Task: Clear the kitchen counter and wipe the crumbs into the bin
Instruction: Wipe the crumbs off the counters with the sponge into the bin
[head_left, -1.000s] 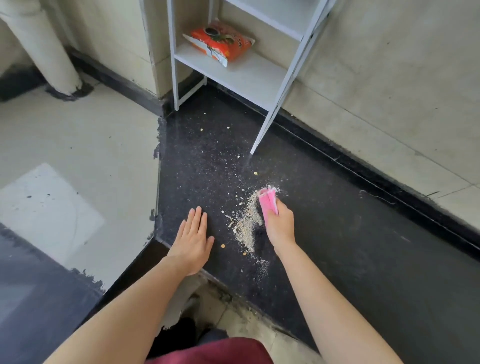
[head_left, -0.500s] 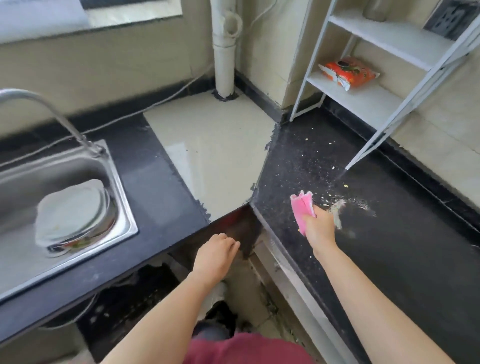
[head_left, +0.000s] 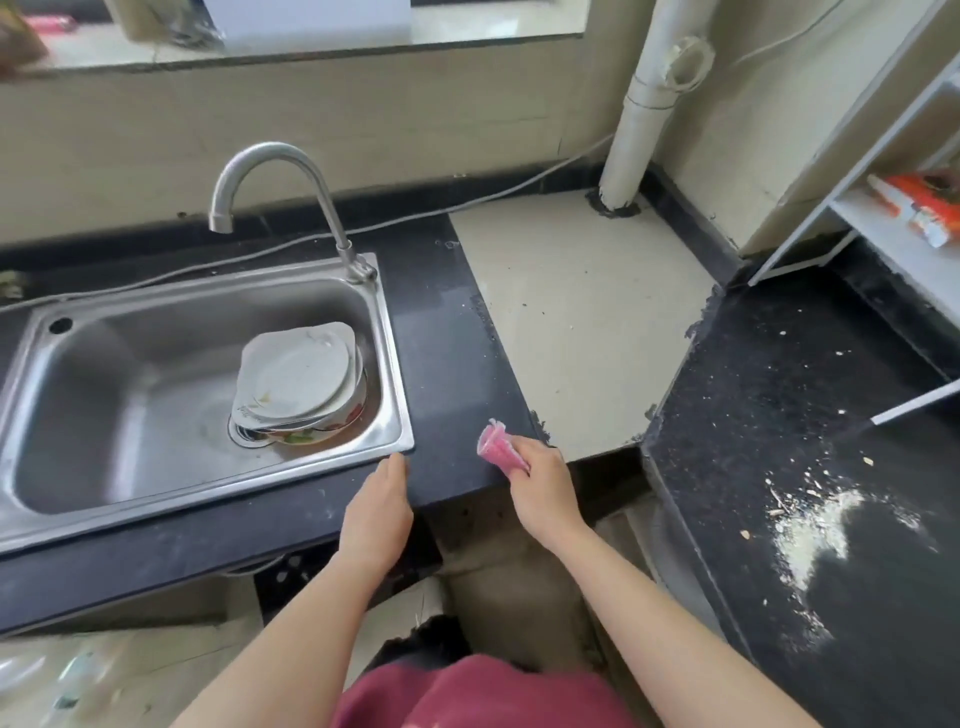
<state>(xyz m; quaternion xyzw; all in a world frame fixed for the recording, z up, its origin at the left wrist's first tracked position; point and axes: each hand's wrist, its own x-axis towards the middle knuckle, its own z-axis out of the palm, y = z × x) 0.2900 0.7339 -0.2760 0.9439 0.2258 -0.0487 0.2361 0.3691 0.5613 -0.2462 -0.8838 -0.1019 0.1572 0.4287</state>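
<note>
Your right grip (head_left: 540, 480) clamps pink cloth (head_left: 496, 448), centre frame, over worktop (head_left: 452, 358) edge. Crumb pile (head_left: 815, 530) lies well right, lower right of frame; right grip nearer. Left grip (head_left: 382, 512) loose, empty, by sink (head_left: 394, 364) corner.

Bright, even daylight, strongest at the window ledge (head_left: 311, 47) up top; shadows soft and faint. Mild sheen on the steel sink (head_left: 130, 395) and dark table (head_left: 452, 338). Wide-angle bending at the edges: pipe (head_left: 644, 104) and shelf (head_left: 841, 156) lean; lower-left corner blurred.
</note>
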